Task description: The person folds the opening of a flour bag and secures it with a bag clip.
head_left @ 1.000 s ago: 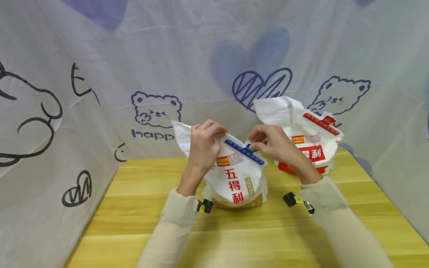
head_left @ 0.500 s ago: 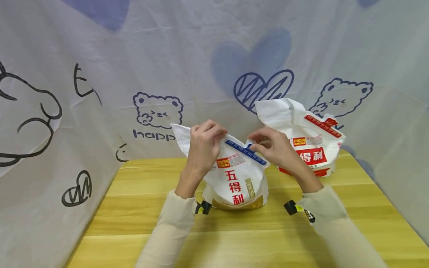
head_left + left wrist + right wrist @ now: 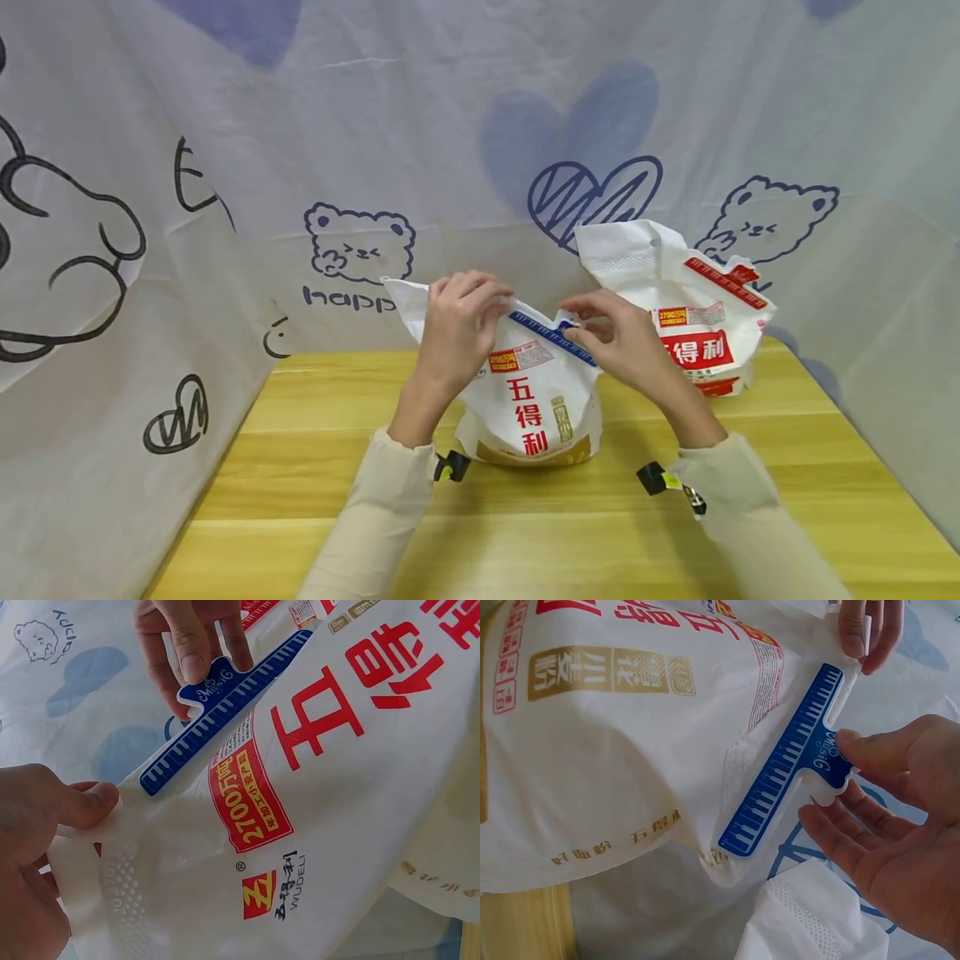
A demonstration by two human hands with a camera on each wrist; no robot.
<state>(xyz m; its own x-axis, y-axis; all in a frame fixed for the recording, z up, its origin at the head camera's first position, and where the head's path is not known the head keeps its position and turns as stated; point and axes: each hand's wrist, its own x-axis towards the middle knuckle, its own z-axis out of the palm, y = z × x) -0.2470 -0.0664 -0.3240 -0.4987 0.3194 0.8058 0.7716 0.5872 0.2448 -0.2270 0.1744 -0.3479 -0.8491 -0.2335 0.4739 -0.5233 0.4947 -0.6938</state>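
Cloth (image 3: 450, 108) printed with bears and hearts fills the upper half of the head view and runs down both sides, closing in the wooden surface (image 3: 525, 533) on the left, back and right. The surface's near part, in the lower half of the frame, lies bare around the two sleeved forearms, with free room left and right of them.

At centre frame stands the white flour bag (image 3: 536, 408) with red characters, upright on the surface, its base well in from the left and right edges. A second bag with a red clip (image 3: 690, 325) stands behind it, at centre right, close to the back cloth and near the surface's right edge; the two bags sit near each other, whether touching cannot be told.

The left hand (image 3: 457, 329) pinches the flattened top corner of the flour bag between thumb and fingers, just left of the clip's end. The right hand (image 3: 622, 342) pinches the tab of the blue clip (image 3: 555, 337) with thumb and forefinger, its other fingers spread loosely below it.

The blue clip lies slanting along the bag's folded top edge, clamped across it, its toothed bar reaching almost to the left hand's thumb (image 3: 86, 806).
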